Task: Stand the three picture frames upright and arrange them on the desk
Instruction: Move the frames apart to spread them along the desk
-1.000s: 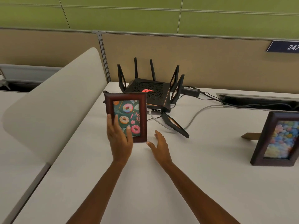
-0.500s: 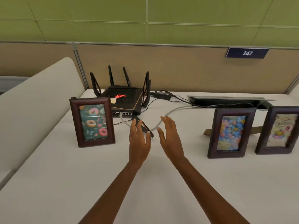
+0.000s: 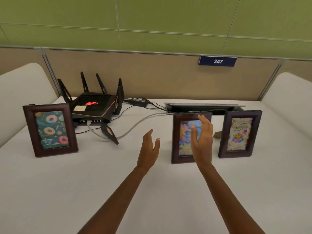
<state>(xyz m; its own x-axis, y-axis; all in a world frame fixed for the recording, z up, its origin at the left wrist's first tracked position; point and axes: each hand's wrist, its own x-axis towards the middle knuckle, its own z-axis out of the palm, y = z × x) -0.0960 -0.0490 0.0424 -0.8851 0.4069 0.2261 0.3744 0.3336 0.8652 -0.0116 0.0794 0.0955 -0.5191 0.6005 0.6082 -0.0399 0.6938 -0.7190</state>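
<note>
Both hands are empty, fingers spread loosely: the right hand (image 3: 201, 141) hovers before the flower frame (image 3: 184, 137), the left hand (image 3: 149, 147) beside it. Right stands the pastel frame (image 3: 239, 134); far left, the donut frame (image 3: 50, 130), all upright on the surface (image 3: 67, 191).

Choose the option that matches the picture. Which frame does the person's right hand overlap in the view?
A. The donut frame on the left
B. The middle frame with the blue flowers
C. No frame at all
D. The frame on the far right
B: the right hand is raised, open, in front of the middle frame, covering part of its picture; whether it touches cannot be told.
</note>
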